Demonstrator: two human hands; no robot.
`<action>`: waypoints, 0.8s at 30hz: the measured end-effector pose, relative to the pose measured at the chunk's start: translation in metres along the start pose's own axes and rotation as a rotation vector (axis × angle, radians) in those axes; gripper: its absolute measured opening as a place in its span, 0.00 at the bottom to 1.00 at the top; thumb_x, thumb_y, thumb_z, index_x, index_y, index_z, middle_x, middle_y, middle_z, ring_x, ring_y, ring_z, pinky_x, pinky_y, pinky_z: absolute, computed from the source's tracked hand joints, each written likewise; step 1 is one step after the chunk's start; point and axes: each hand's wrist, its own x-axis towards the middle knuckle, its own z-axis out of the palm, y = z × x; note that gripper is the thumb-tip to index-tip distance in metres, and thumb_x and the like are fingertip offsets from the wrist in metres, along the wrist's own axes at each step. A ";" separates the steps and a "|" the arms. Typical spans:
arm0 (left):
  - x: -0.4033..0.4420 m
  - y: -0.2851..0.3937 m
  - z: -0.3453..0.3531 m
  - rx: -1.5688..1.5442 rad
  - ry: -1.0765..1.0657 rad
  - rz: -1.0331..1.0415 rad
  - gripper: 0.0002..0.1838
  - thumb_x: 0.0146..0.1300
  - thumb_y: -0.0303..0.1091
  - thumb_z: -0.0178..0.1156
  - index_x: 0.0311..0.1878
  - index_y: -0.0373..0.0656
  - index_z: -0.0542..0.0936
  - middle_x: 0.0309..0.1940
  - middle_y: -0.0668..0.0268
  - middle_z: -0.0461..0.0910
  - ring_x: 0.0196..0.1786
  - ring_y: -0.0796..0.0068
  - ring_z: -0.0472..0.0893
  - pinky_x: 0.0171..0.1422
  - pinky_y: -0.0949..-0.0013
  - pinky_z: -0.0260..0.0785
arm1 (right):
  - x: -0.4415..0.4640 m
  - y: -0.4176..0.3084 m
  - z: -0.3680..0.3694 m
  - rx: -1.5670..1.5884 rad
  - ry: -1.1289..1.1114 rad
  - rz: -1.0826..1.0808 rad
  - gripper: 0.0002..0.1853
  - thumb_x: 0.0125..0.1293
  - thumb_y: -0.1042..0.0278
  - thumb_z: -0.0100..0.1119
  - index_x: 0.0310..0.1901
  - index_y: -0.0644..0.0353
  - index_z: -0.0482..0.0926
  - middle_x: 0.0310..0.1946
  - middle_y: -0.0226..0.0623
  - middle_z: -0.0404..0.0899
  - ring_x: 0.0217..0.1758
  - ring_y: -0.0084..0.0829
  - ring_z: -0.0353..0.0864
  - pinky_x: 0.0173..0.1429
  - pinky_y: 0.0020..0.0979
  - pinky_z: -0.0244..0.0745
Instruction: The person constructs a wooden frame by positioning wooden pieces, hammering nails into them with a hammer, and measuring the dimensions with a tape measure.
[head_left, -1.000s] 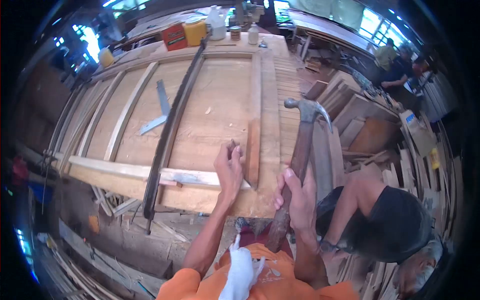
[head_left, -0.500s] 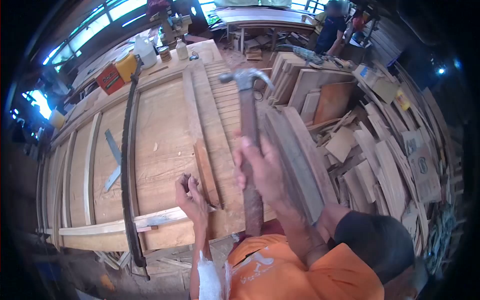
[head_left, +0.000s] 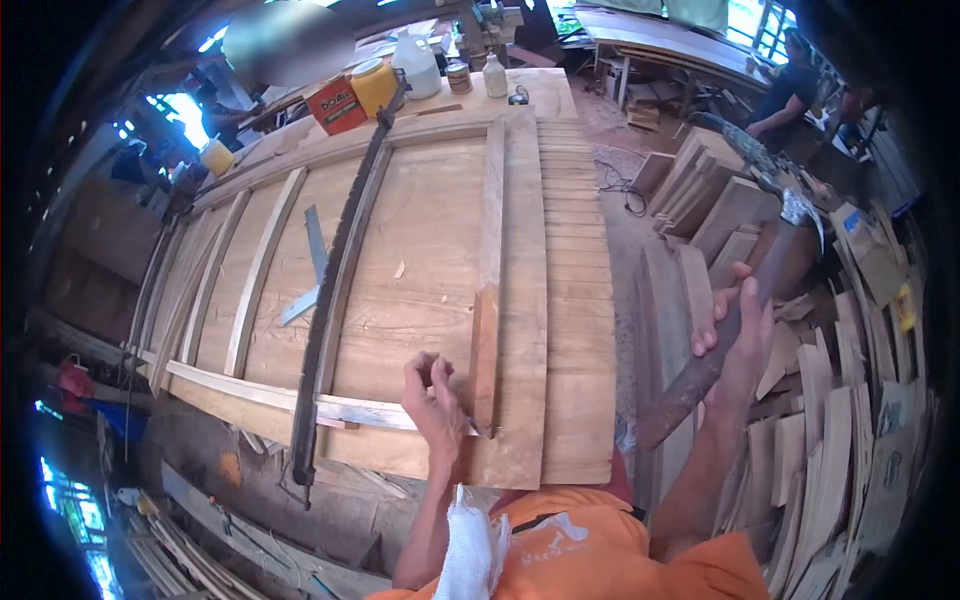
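Note:
My right hand is wrapped round the wooden handle of a claw hammer. The hammer tilts up to the right, its metal head beyond the workbench's right side, over stacked boards. My left hand hovers near the frame's front rail, fingers curled and pinched together; whatever they may hold is too small to make out. Just right of it, a short reddish-brown wood strip lies along the frame's end piece. The wooden frame, with several crosspieces, rests on a broad plywood panel.
A long bar clamp spans the frame. A metal square lies on the panel. Behind stand a red box, a yellow container, a white jug and a small bottle. Stacked boards fill the right; a person is far back.
The view has turned left, so the bench appears further right. My right hand has swung the hammer outward to the right and tilted it. My left hand stays curled near the front rail.

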 end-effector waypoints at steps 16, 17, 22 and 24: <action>0.013 -0.010 -0.005 0.154 0.103 -0.102 0.09 0.81 0.31 0.62 0.55 0.36 0.83 0.37 0.70 0.81 0.39 0.79 0.84 0.46 0.72 0.78 | 0.174 0.051 -0.242 -0.766 -0.583 0.522 0.21 0.81 0.63 0.60 0.68 0.65 0.74 0.24 0.26 0.72 0.18 0.20 0.71 0.23 0.29 0.69; 0.020 -0.015 -0.009 0.143 0.115 -0.117 0.11 0.81 0.34 0.62 0.57 0.36 0.84 0.37 0.70 0.83 0.39 0.79 0.84 0.47 0.72 0.78 | 0.183 0.047 -0.248 -0.771 -0.605 0.507 0.21 0.81 0.63 0.60 0.68 0.65 0.74 0.24 0.26 0.72 0.18 0.20 0.71 0.23 0.29 0.69; 0.090 0.055 0.069 0.267 0.125 0.048 0.14 0.79 0.35 0.67 0.57 0.34 0.85 0.41 0.66 0.86 0.44 0.76 0.86 0.52 0.70 0.78 | 0.232 0.051 -0.250 -0.686 -0.671 0.563 0.19 0.82 0.65 0.57 0.67 0.63 0.72 0.25 0.26 0.74 0.21 0.20 0.74 0.25 0.28 0.71; 0.133 0.070 0.122 0.173 0.008 0.087 0.14 0.78 0.35 0.67 0.57 0.33 0.84 0.43 0.63 0.87 0.46 0.75 0.87 0.53 0.70 0.80 | 0.256 0.047 -0.218 -0.604 -0.695 0.528 0.18 0.82 0.65 0.57 0.66 0.63 0.72 0.26 0.26 0.74 0.22 0.20 0.74 0.26 0.28 0.72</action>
